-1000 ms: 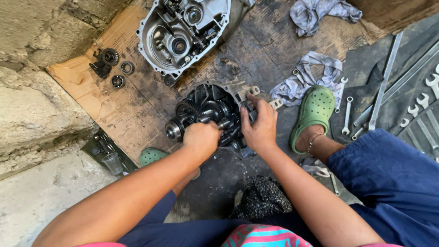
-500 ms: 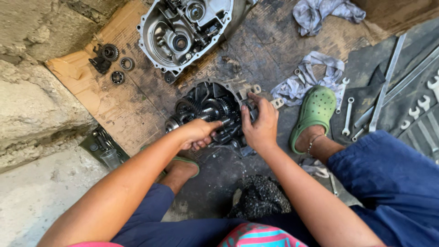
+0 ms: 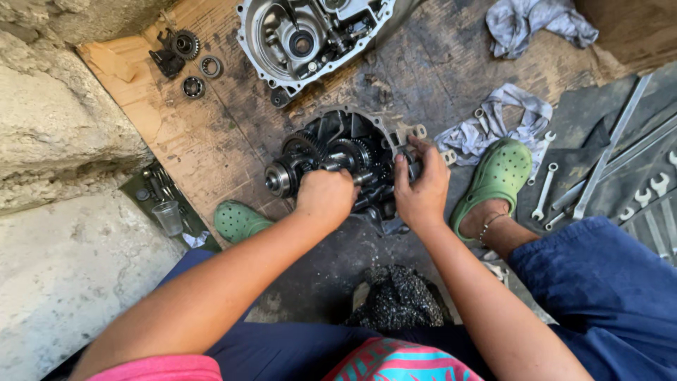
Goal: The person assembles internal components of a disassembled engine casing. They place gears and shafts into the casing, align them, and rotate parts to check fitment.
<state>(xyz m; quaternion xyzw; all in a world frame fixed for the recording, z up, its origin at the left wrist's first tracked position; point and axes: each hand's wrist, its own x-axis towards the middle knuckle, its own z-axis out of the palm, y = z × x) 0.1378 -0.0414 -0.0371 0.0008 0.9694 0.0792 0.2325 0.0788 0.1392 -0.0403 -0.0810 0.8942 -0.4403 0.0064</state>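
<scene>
Here we sit on the ground over a dark gearbox half (image 3: 345, 159), a greasy casing with toothed gear clusters and shafts standing in it, resting on a stained wooden board (image 3: 211, 134) between our feet. Our left hand (image 3: 326, 195) is curled shut around the near end of the gear shaft, just beside its shiny bearing end (image 3: 277, 179), which pokes out to the left. Our right hand (image 3: 421, 185) is clamped on the right side of the gear set, the fingers (image 3: 416, 152) hooked over the top of it near the casing's rim.

Further up the board lies the other casing half (image 3: 310, 35), a bright aluminium shell with its hollow side facing up, well apart from our hands. At the board's upper left corner sit a few loose parts: a small gear (image 3: 185, 44) and two bearing rings (image 3: 201, 76).

We wear green clogs: the right clog (image 3: 497, 176) is just beside our right hand, the left clog (image 3: 236, 220) peeks out below our left forearm. A grey rag (image 3: 493, 120) lies crumpled next to the right clog, and another rag (image 3: 536, 21) lies at the top edge. To the right, several spanners (image 3: 546, 190) and long bars are spread on a dark mat. A clear plastic cup (image 3: 169, 217) stands by the stone wall on the left.
</scene>
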